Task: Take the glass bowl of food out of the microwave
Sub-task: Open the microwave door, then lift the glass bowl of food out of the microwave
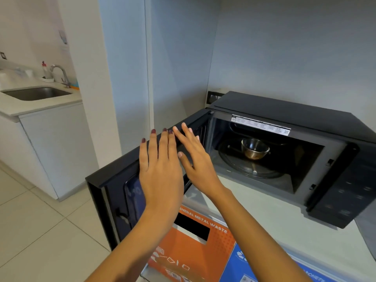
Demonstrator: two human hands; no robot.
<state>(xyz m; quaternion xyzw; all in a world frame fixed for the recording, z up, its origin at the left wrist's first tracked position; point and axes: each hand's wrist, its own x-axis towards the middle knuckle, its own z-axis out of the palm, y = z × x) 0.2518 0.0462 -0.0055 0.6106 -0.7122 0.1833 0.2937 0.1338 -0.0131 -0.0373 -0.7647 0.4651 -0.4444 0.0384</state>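
Note:
A black microwave (284, 110) stands on a pale counter with its door (114, 180) swung wide open to the left. Inside, a small glass bowl (254, 148) with brownish food at the bottom sits on the round glass turntable (240, 165). My left hand (160, 167) and my right hand (195, 157) are both held flat with fingers spread, in front of the inner face of the door, left of the cavity. Neither hand holds anything. Both are well short of the bowl.
The pale counter (274, 220) runs under the microwave. Below it stand an orange metal-waste bin (193, 251) and a blue bin (254, 267). A sink (38, 93) with a tap (61, 75) sits at the far left, over a tiled floor (40, 231).

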